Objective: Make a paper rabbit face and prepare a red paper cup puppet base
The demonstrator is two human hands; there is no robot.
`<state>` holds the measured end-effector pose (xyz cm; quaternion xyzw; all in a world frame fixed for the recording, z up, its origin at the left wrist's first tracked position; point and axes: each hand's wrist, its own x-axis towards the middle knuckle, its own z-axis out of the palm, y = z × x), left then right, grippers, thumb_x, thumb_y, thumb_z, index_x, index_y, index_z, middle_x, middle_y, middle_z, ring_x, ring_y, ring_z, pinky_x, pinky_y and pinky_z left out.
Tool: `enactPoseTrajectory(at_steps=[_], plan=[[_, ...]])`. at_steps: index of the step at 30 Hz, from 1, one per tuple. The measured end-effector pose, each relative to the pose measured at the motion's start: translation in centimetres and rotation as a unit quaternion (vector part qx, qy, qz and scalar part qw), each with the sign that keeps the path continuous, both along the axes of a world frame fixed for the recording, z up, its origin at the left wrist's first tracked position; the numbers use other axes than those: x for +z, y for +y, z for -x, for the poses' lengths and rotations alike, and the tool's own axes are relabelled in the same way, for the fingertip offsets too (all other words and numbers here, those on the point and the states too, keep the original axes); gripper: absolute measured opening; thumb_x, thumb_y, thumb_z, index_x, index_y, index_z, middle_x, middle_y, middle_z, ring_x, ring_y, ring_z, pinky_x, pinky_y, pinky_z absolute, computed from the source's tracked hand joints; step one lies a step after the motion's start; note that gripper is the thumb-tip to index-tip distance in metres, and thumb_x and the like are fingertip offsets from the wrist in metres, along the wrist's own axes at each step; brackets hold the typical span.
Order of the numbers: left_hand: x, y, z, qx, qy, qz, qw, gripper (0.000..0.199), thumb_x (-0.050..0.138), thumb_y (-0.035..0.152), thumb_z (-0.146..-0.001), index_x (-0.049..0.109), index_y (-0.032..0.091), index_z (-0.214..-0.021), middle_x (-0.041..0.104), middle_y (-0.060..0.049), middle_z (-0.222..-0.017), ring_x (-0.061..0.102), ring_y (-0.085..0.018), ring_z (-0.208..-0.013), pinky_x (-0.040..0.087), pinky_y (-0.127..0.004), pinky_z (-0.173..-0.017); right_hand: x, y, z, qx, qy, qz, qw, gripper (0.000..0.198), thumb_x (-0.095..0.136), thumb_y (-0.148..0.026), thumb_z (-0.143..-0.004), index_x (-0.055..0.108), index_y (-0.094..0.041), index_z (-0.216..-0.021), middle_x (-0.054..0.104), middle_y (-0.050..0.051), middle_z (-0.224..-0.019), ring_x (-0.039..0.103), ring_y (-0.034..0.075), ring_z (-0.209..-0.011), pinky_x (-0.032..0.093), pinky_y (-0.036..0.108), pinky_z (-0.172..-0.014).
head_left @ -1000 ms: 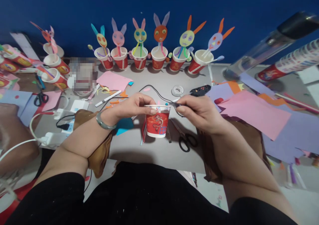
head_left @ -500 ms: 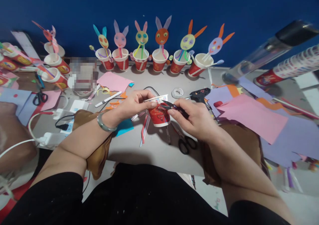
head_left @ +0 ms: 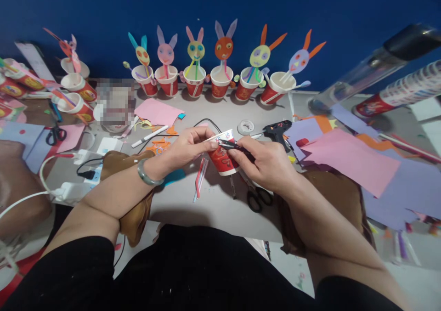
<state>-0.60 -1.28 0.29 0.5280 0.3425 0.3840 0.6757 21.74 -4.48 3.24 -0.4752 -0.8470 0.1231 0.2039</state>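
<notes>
My left hand (head_left: 196, 144) grips a red-and-white paper cup (head_left: 224, 160) by its rim, with the thumb on the near side and the fingers mostly behind. The cup hangs tilted over the table. In my right hand (head_left: 263, 160) are black pointed tweezers (head_left: 237, 146), pinched between thumb and fingers. Their tips lie against the cup's upper wall, just below the rim and close to my left thumb. Whether anything sits between the tips is too small to tell. Below the cup lie several straws (head_left: 200, 180) and black-handled scissors (head_left: 255, 200).
Several cups with paper rabbit heads (head_left: 223, 50) line the blue wall. A black glue gun (head_left: 277, 131), a tape roll (head_left: 245, 127) and a white pen (head_left: 149, 136) lie beyond my hands. Pink paper (head_left: 354, 157) covers the right; a power strip (head_left: 79, 191) is left. Another person's arm shows far left.
The tweezers' tips were apart and are now together at the cup's wall. The cup has tilted a little more, its base moving slightly right.
</notes>
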Motion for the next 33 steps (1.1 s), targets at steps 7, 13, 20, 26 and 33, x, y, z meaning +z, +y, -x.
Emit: enactPoseTrajectory(at_steps=[7,13,20,26,33], plan=[[-0.33,-0.11,-0.26,0.007,0.014,0.009,1.0,0.018,0.075,0.029,-0.077,0.062,0.017,-0.075,0.057,0.002,-0.07,0.051,-0.009,-0.063,0.039,-0.024,-0.059,-0.13,-0.04,0.13,0.0,-0.032,-0.008,0.999,0.04,0.041,-0.046,-0.101,0.07,-0.019,-0.103,0.062,0.002,-0.064,0.051,0.016,-0.057,0.027,0.029,-0.058],[-0.68,-0.11,-0.23,0.006,0.021,-0.007,1.0,0.019,0.074,0.029,-0.079,0.059,0.017,-0.076,0.055,0.002,-0.072,0.05,-0.009,-0.066,0.039,-0.025,-0.064,-0.44,0.04,0.13,0.001,-0.046,-0.017,0.999,0.041,0.039,-0.046,-0.102,0.07,-0.02,-0.104,0.064,0.002,-0.066,0.053,0.016,-0.058,0.026,0.029,-0.058],[-0.81,-0.01,0.04,-0.009,0.014,-0.01,1.0,0.02,0.074,0.03,-0.083,0.061,0.017,-0.076,0.055,0.003,-0.07,0.048,-0.008,-0.063,0.038,-0.025,-0.062,-0.62,0.06,0.18,0.016,-0.03,-0.013,0.999,0.04,0.039,-0.044,-0.103,0.071,-0.02,-0.102,0.064,0.002,-0.067,0.053,0.016,-0.059,0.029,0.028,-0.059],[-0.51,0.1,0.12,-0.024,-0.005,0.004,1.0,0.033,0.081,0.043,-0.081,0.061,0.017,-0.077,0.056,0.003,-0.069,0.048,-0.008,-0.059,0.039,-0.023,-0.057,-0.66,0.35,0.28,0.026,0.18,0.062,0.981,0.036,0.046,-0.048,-0.102,0.063,-0.02,-0.087,0.057,-0.002,-0.065,0.045,0.011,-0.056,0.033,0.026,-0.057],[0.17,-0.15,-0.08,0.063,0.011,-0.071,0.995,0.038,0.08,0.051,-0.083,0.061,0.018,-0.078,0.061,0.001,-0.073,0.055,-0.009,-0.063,0.044,-0.024,-0.059,-0.49,0.47,0.21,-0.038,0.182,0.04,0.982,0.035,0.052,-0.049,-0.098,0.056,-0.02,-0.079,0.049,-0.003,-0.061,0.043,0.011,-0.055,0.032,0.026,-0.056]])
